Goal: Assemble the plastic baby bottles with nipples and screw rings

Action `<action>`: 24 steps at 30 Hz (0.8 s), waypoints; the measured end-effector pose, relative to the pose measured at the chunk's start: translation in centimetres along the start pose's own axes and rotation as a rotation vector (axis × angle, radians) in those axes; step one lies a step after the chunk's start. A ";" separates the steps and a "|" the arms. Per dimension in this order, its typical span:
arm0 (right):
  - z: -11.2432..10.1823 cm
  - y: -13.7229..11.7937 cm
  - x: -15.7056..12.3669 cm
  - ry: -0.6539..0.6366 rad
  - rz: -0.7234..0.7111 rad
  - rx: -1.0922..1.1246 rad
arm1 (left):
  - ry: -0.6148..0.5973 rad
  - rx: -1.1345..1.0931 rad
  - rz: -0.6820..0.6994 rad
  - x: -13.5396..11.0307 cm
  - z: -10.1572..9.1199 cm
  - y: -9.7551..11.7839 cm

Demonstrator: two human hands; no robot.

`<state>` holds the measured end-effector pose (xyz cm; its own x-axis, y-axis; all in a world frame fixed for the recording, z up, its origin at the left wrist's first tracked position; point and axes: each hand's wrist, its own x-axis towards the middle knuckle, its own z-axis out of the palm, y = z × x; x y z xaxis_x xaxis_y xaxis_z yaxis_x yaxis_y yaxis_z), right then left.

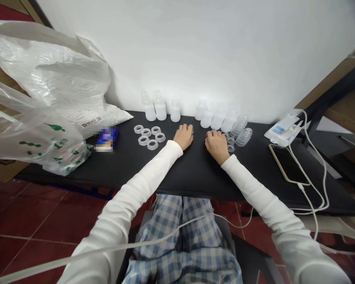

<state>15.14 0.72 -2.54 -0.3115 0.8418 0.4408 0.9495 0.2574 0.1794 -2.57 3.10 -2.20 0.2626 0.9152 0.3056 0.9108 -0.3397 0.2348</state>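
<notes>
My left hand rests palm down on the black table with its fingers loosely bent and apart, and nothing shows in it. White baby bottles with clear domed caps stand just beyond it, against the wall. Left of that hand lie several translucent collar rings. My right hand has its fingers curled down at the edge of a group of small clear bottle nipples; its fingertips hide whatever they hold. Behind it stand several white bottles without caps. Clear domed caps are to its right.
A blue packet, blurred out, lies near large plastic bags on the left. On the right, a phone is plugged into a white cable beside a white package. Another cable crosses my lap. The white wall bounds the table's back.
</notes>
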 end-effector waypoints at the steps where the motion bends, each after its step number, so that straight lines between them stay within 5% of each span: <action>1: -0.1 0.0 0.0 -0.005 0.003 0.002 | -0.025 -0.043 0.090 0.0 0.2 0.4; 4: -0.4 -0.1 0.2 -0.036 0.007 0.001 | -0.022 -0.171 0.270 -0.1 1.2 1.1; 8: -0.6 0.3 0.5 -0.053 -0.003 0.002 | 0.031 -0.355 0.258 0.0 2.2 1.1; 12: -0.8 0.8 0.9 -0.011 -0.034 0.065 | 0.078 -0.764 -0.044 0.7 2.2 0.7; 17: -0.5 0.6 1.0 0.209 -0.020 0.375 | 0.142 -1.403 -0.555 2.0 1.6 -0.2; 24: 0.5 -0.8 0.7 0.354 -0.091 0.829 | 0.141 -1.642 -0.619 2.1 1.2 -0.2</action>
<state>14.22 1.36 -2.82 -0.2502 0.6413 0.7254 0.6005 0.6905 -0.4033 -1.83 5.40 -2.74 -0.0744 0.9887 -0.1304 -0.4000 0.0902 0.9121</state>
